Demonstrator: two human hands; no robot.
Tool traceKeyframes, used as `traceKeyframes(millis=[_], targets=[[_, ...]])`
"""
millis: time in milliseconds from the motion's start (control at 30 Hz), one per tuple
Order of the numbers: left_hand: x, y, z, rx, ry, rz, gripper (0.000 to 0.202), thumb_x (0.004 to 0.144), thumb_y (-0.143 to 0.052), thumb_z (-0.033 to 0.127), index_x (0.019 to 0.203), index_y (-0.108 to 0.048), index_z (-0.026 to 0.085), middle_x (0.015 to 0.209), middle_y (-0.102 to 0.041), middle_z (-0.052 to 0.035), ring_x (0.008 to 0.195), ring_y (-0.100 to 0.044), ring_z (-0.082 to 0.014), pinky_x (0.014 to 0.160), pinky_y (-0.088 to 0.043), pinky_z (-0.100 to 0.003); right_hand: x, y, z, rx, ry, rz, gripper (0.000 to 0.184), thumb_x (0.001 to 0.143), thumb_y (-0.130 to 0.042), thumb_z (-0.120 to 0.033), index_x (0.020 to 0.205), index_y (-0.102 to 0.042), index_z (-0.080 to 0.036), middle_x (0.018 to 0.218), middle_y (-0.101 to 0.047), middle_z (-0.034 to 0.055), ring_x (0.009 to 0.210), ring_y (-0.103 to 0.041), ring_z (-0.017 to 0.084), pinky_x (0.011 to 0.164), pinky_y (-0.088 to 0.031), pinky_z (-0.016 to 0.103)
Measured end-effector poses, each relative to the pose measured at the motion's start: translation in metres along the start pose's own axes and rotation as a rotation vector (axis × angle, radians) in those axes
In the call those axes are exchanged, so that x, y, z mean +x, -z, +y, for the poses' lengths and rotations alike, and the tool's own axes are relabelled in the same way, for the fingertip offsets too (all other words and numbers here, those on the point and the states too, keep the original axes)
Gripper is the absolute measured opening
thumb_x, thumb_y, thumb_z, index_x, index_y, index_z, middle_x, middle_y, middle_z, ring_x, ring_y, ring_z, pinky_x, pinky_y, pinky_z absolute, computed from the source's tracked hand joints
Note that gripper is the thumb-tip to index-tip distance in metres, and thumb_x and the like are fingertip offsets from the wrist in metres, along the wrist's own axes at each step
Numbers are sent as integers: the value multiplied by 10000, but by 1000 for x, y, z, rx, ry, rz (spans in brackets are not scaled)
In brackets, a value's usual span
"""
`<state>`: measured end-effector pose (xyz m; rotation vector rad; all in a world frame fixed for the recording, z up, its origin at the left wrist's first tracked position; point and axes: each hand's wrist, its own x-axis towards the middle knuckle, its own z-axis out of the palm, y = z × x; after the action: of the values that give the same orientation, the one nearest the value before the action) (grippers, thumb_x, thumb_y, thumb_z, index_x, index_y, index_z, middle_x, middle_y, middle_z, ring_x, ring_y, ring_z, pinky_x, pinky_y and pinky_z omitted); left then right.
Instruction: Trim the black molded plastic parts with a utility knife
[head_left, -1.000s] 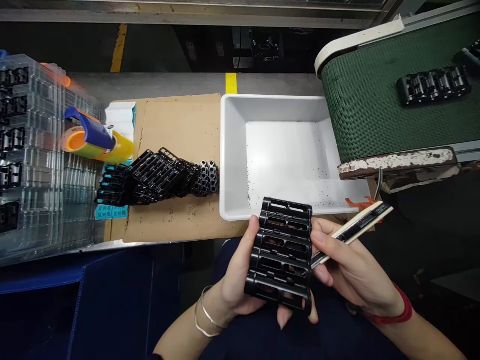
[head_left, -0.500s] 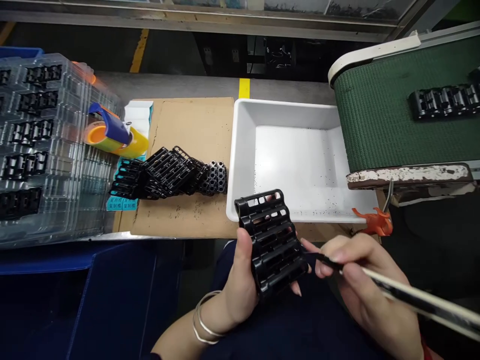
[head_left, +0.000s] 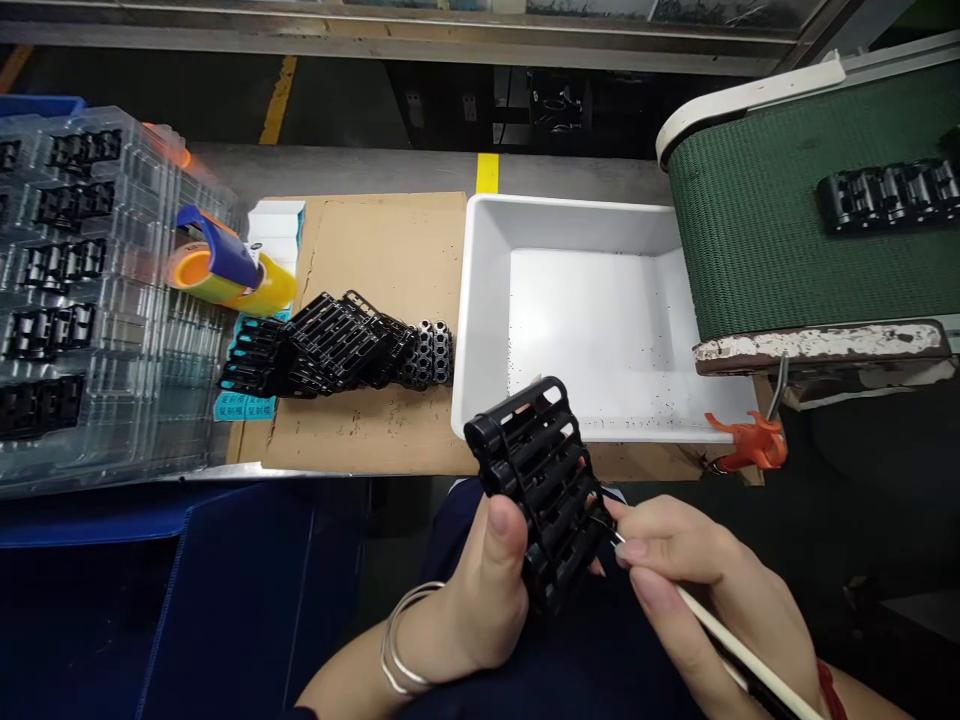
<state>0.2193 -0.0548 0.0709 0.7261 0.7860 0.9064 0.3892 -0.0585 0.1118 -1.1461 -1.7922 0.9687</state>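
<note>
Left hand is gripping one black part between thumb and fingers; right hand is pinching one pale-handled tool at the part's right edge.

1. The light is uneven: the middle is rather bright, while the floor behind and the lower corners are dim.
2. The white tray is the brightest surface; its walls look greyer than its bottom.
3. Small highlights shine on the black frame and on the clear boxes.
4. Near the boxes' top, an orange patch looks hazy and blurred.
5. Toward the left and right edges, the wide view stretches shapes.
</note>
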Motion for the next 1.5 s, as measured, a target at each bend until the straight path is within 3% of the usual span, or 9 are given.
traceKeyframes(millis=[200,333,467,700,833,1000,1133,1333,1500], targets=[[1,0,5,9,-1,-46,856,857,-274,872,951,-776,186,804,-727,-91,830,-703,-286,754,-571,-404,-9,-1,3,203,-234,43,198,949,-531,-92,987,-610,-270,819,-665,-37,783,-705,113,996,-587,281],[0,2,3,24,16,-43,889,858,-248,876,1034,-769,178,772,-701,-84,735,-665,-257,709,-553,-396,-14,-1,6,225,-187,19,265,945,-524,-51,1070,-605,-270,888,-663,-24,857,-699,125,1065,-553,318],[1,2,1,8,-14,-51,865,875,-252,859,985,-771,176,802,-711,-90,800,-679,-267,731,-555,-385,-14,-1,7,217,-181,18,263,942,-534,-45,1068,-611,-263,891,-665,-20,886,-690,128,1075,-543,321],[-1,-1,6,27,65,24,877,823,-296,897,964,-783,181,758,-696,-88,716,-655,-259,698,-538,-382,-16,-3,6,291,-247,87,183,972,-543,-123,1017,-639,-271,840,-680,-10,798,-690,140,986,-601,343],[-2,0,5,23,38,-3,873,838,-296,882,996,-790,180,794,-710,-96,768,-667,-272,770,-542,-401,-17,-2,5,223,-237,64,183,952,-564,-110,1004,-644,-266,823,-673,0,837,-698,166,1010,-590,393],[-3,1,5,30,71,-14,914,826,-272,896,1045,-788,174,780,-702,-90,751,-655,-263,763,-552,-396,-13,-3,3,271,-250,86,159,969,-553,-131,966,-639,-265,794,-668,-14,761,-686,138,970,-608,349],[-3,1,4,-7,73,-30,904,823,-295,895,1097,-779,182,859,-729,-100,841,-684,-292,804,-564,-415,-12,-4,3,271,-253,59,167,969,-540,-121,977,-628,-263,814,-669,-16,785,-696,139,1001,-590,354],[-4,1,4,9,70,-19,892,831,-298,889,1087,-784,187,839,-730,-97,794,-678,-279,795,-565,-412,-15,-3,4,241,-248,68,178,974,-528,-116,990,-618,-268,812,-653,-19,789,-681,134,997,-594,343],[-3,1,3,-27,75,-25,872,834,-307,883,1068,-777,187,864,-737,-99,866,-701,-296,820,-572,-411,-12,-4,2,233,-256,51,153,971,-548,-129,967,-622,-263,816,-656,-20,788,-691,133,1002,-595,340]])
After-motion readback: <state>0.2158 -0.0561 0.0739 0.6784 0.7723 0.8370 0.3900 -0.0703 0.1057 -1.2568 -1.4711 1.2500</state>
